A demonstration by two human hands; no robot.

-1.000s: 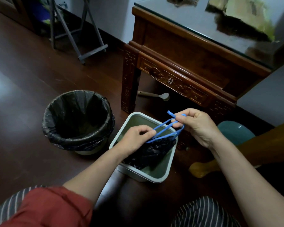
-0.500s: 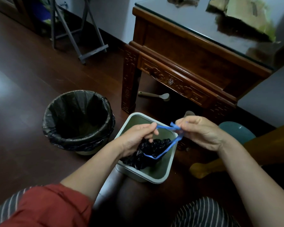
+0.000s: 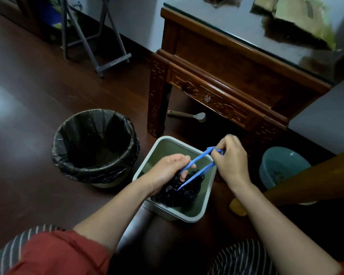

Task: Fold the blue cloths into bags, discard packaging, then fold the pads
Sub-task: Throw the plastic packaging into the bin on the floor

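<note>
The black bag (image 3: 179, 190) lies crumpled inside the pale square bin (image 3: 187, 217) on the floor straight in front of you, and its blue drawstring (image 3: 198, 160) is stretched in two strands between your hands above the bin's opening. Your left hand (image 3: 167, 167) has its fingers curled round the gathered top of the bag and grips one strand there. Your right hand (image 3: 230, 161) pinches the far end of the drawstring between thumb and curled fingers, just above the bin's far right corner. To the left, near the square bin but not touching it, you have a round bin (image 3: 91, 173) lined with a black liner, its mouth open. Right behind the square bin rises the carved leg (image 3: 157, 100) of a dark wooden table (image 3: 226, 62), close to your hands, and a pale spoon (image 3: 187, 115) lies on the floor under the table. On the glass top sits torn cardboard (image 3: 298, 18). To your right a blue basin (image 3: 280, 165) stands on the floor, partly covered by a wooden bar (image 3: 316, 181) that slants in beside your right forearm. A grey folding stand (image 3: 107, 46) stands well apart by the wall.
</note>
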